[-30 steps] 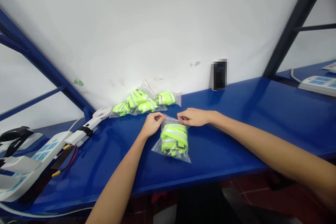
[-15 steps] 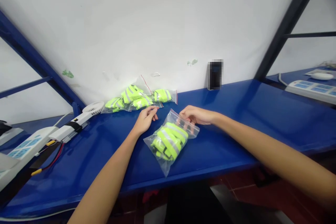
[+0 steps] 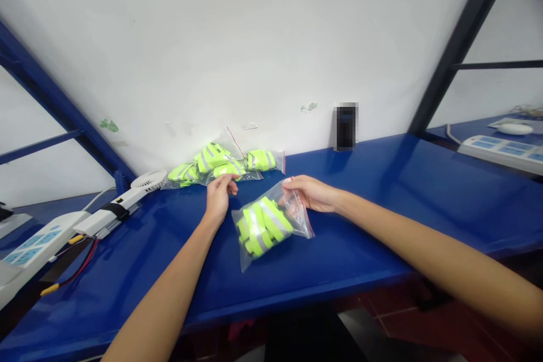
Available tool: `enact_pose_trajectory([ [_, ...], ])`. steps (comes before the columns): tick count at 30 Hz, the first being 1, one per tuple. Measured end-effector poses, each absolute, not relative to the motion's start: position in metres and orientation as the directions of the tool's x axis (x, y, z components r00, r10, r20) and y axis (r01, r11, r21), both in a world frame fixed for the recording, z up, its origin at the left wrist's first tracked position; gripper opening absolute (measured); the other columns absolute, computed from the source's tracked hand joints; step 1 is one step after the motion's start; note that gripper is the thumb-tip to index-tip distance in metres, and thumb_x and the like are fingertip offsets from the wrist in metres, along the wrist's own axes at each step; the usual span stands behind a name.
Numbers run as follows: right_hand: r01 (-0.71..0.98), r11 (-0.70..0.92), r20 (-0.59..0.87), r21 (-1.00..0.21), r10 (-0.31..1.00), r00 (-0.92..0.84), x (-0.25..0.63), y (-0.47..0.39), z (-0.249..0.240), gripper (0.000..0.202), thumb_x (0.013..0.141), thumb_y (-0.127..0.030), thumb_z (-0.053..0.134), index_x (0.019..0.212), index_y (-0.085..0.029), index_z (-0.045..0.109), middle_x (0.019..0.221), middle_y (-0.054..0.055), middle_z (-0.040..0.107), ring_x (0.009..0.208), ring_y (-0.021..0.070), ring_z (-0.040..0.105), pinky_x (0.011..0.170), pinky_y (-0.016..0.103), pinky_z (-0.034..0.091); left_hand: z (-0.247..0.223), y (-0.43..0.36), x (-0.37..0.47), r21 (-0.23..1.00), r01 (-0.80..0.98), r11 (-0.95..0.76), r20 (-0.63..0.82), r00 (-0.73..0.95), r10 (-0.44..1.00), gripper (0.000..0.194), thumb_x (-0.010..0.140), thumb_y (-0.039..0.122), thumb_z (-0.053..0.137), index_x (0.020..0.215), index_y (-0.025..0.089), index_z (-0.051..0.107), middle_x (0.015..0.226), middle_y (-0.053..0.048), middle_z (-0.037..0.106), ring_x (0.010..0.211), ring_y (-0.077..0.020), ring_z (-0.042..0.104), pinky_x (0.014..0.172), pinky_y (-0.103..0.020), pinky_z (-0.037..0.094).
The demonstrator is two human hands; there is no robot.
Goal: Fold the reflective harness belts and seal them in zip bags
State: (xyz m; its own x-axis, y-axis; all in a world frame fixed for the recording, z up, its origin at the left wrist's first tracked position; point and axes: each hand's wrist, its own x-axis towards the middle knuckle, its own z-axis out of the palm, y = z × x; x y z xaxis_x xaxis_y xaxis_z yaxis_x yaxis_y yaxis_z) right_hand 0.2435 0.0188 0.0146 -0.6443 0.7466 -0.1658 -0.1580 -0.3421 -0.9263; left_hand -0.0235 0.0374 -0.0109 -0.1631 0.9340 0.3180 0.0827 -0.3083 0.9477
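Observation:
A clear zip bag (image 3: 301, 216) with a folded neon-yellow reflective vest or strap (image 3: 263, 226) inside lies tilted in front of me. My right hand (image 3: 313, 194) pinches its upper corner near the red-edged seal, with some fingers behind the plastic. To the left of the bag, my left hand (image 3: 219, 197) is loosely bent with nothing visible in it. Just beyond its fingertips rests a pile of similar bagged neon-yellow items (image 3: 212, 158), and another such bag (image 3: 261, 160) lies at the pile's right end.
The blue table (image 3: 365, 237) meets a white wall. A pixelated dark upright object (image 3: 345, 127) stands against it. On the left are a white fan (image 3: 149, 179), a white device with a black strap (image 3: 111, 212) and a power strip (image 3: 40, 243). Another power strip (image 3: 504, 150) sits at right.
The bag has turned, its sealed edge now facing right, and my right hand has a firmer hold on the corner. My left hand has shifted left, away from the bag.

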Motion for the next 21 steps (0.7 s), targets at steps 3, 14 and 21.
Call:
enact_pose_trajectory([
  [3,-0.24,-0.333,-0.159,-0.912,0.826,-0.541,0.243,0.02,0.017,0.017,0.094,-0.026,0.05,0.094,-0.014,0.062,0.084,0.01,0.074,0.07,0.0185,0.073,0.064,0.029,0.061,-0.006,0.037,-0.029,0.93,0.077,-0.36,0.364,-0.34,0.867,0.025,0.079,0.036,0.055,0.076,0.015,0.068,0.065,-0.001,0.058,0.065,-0.0136,0.056,0.063,-0.024,0.046],
  [14,-0.092,-0.028,0.038,-0.995,0.764,-0.644,0.233,0.017,-0.001,0.026,0.088,-0.03,0.056,0.098,-0.012,0.07,0.097,0.011,0.073,0.095,0.0217,0.069,0.09,0.038,0.054,0.017,-0.032,0.021,-0.109,0.626,-0.772,0.809,0.507,0.297,0.01,0.083,0.018,0.055,0.081,0.018,0.065,0.08,-0.006,0.064,0.081,-0.021,0.054,0.077,-0.038,0.042],
  [21,0.131,0.369,0.207,-0.92,0.741,-0.639,0.235,0.01,0.005,0.024,0.089,-0.025,0.054,0.068,-0.014,0.061,0.064,-0.003,0.055,0.065,0.0108,0.054,0.07,0.026,0.049,0.014,-0.03,0.043,-0.099,0.726,-0.68,0.59,0.593,0.548,0.029,0.093,0.036,0.052,0.07,0.019,0.058,0.074,-0.003,0.064,0.081,-0.0213,0.052,0.085,-0.044,0.035],
])
